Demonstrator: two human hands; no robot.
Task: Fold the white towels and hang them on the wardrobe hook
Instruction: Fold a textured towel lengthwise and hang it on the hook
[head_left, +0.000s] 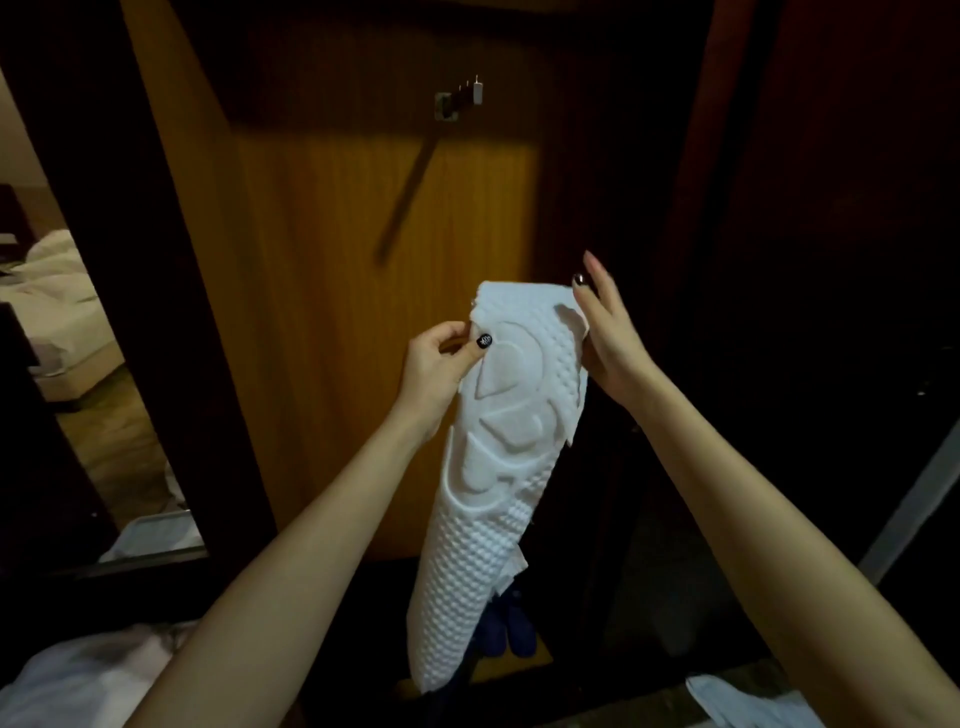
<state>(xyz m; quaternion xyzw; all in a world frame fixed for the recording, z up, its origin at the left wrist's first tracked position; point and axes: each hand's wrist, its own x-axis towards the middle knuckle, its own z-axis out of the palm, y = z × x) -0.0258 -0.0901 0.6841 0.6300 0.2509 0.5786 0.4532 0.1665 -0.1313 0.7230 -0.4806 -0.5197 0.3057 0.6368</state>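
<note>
Left hand (439, 358): thumb and curled fingers pinch the upper left edge of the white towel (509, 467). The thumbnail is dark and lies on the front face of the fabric.

Right hand (610, 332): the thumb lies on the front of the towel's upper right corner and the fingers extend straight up behind the edge, so the corner is held between thumb and fingers. Both hands are at about the same height, one on each side of the towel's top end.

White towel: folded into a long narrow strip with an embossed dot texture and raised curved shapes on its upper half. It hangs from the two hands and slopes down and to the left. Its lower end is free, in front of the dark base of the wardrobe.

Wardrobe hook (460, 98): a metal fitting mounted high on the wooden wardrobe panel (311, 260), well above the towel and apart from it. Nothing hangs on it.

Surroundings:
- Blue shoes (511, 623) stand on the wardrobe floor behind the towel's lower end.
- White cloth (78, 680) lies at the lower left.
- A second white cloth (727, 696) lies at the lower right.
- A bed (52, 312) with white linen shows at the far left.
</note>
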